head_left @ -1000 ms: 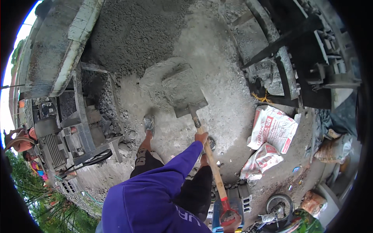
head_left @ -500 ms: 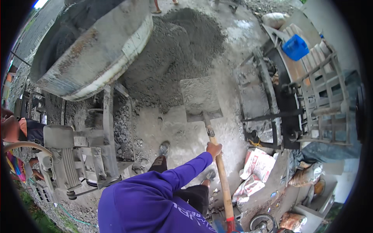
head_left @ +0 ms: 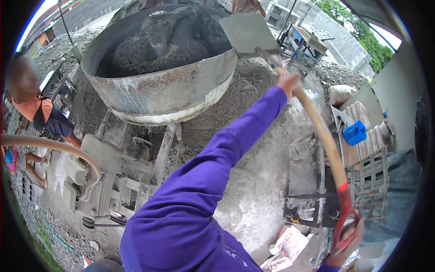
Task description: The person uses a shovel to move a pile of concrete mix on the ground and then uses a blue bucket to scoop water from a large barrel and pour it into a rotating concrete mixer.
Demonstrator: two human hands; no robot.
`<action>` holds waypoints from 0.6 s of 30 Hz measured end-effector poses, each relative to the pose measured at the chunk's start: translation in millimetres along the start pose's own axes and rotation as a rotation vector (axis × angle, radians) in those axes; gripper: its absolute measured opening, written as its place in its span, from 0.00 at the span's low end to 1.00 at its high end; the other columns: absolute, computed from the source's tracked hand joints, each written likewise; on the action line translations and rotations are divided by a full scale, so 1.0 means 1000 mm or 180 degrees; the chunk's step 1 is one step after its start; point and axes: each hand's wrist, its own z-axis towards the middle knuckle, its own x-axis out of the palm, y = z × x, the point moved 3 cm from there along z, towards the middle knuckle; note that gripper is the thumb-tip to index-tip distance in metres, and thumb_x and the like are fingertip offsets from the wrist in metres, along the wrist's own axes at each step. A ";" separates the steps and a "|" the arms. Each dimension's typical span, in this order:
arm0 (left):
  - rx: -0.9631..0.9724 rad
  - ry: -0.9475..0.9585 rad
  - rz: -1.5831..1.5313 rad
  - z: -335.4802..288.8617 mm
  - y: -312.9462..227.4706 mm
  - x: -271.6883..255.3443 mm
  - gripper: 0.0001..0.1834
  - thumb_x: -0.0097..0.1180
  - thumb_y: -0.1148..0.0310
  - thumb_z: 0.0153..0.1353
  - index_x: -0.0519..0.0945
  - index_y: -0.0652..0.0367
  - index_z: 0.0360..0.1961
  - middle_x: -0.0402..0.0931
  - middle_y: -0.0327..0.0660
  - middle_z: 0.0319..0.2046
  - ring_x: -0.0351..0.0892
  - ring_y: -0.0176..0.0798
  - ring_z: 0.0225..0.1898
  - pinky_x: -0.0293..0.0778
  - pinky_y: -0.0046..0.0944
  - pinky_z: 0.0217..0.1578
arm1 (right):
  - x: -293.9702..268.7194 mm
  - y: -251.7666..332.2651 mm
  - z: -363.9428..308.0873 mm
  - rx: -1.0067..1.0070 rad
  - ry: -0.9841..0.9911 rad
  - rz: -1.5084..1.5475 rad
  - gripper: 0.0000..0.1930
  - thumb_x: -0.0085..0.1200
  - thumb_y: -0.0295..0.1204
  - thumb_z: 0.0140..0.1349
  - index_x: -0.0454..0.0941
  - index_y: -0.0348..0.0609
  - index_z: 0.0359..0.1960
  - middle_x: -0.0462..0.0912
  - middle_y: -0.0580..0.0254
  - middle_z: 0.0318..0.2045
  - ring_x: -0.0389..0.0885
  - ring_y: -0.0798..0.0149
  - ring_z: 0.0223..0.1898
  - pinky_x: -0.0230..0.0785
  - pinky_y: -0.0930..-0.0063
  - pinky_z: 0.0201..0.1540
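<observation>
A shovel with a square grey blade, a wooden shaft (head_left: 319,124) and a red handle is in both my hands. My left hand (head_left: 288,85) is wrapped round the shaft just behind the blade, with that arm stretched forward. At the lower right, my right hand (head_left: 348,245) is closed on the red handle. The raised blade (head_left: 250,34) stands at the right rim of a large round mixing drum (head_left: 158,93), overlapping it in view. Wet grey mortar (head_left: 156,43) lies heaped inside the drum. I cannot tell whether the blade carries any mix.
A motor and metal frame (head_left: 102,156) stand below the drum. On the left is a person in an orange top (head_left: 41,109); another person is partly visible beyond the drum. To the right are a blue container (head_left: 354,133) and a slatted wooden frame (head_left: 369,181). Torn sacks (head_left: 287,247) lie below.
The shovel has risen from the ground toward the drum rim, with my left arm reaching up and forward. My right hand and the red handle have come into view. The view has tilted up.
</observation>
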 end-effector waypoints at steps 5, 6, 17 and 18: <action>-0.0348 -0.0598 0.0521 0.078 -0.114 -0.022 0.23 0.46 0.71 0.54 0.62 0.68 0.52 0.68 0.55 0.50 0.74 0.53 0.48 0.75 0.57 0.45 | 0.091 0.079 0.105 0.0774 0.0196 0.1949 0.14 0.47 0.45 0.67 0.74 0.48 0.36 0.59 0.79 0.12 0.54 0.81 0.09 0.47 0.84 0.09; -0.0185 -0.0705 0.0458 0.089 -0.138 -0.041 0.24 0.47 0.70 0.54 0.62 0.68 0.53 0.69 0.53 0.48 0.75 0.53 0.46 0.75 0.56 0.43 | 0.118 0.103 0.117 0.0831 0.0321 0.2094 0.13 0.48 0.43 0.66 0.75 0.48 0.38 0.58 0.79 0.12 0.54 0.81 0.09 0.47 0.83 0.09; 0.0180 -0.0815 -0.0314 0.050 -0.182 -0.267 0.13 0.50 0.66 0.51 0.68 0.60 0.35 0.71 0.44 0.27 0.75 0.47 0.29 0.75 0.46 0.35 | 0.387 0.176 0.052 -0.2358 0.1611 -0.0353 0.19 0.61 0.40 0.54 0.71 0.34 0.30 0.78 0.53 0.21 0.79 0.61 0.20 0.70 0.69 0.22; -0.0045 -0.0893 -0.0308 0.051 -0.159 -0.260 0.12 0.51 0.66 0.50 0.68 0.60 0.35 0.71 0.44 0.27 0.75 0.46 0.29 0.74 0.46 0.35 | 0.385 0.166 0.051 -0.2890 0.1438 -0.0360 0.17 0.60 0.38 0.55 0.70 0.36 0.30 0.78 0.52 0.21 0.80 0.60 0.21 0.71 0.68 0.22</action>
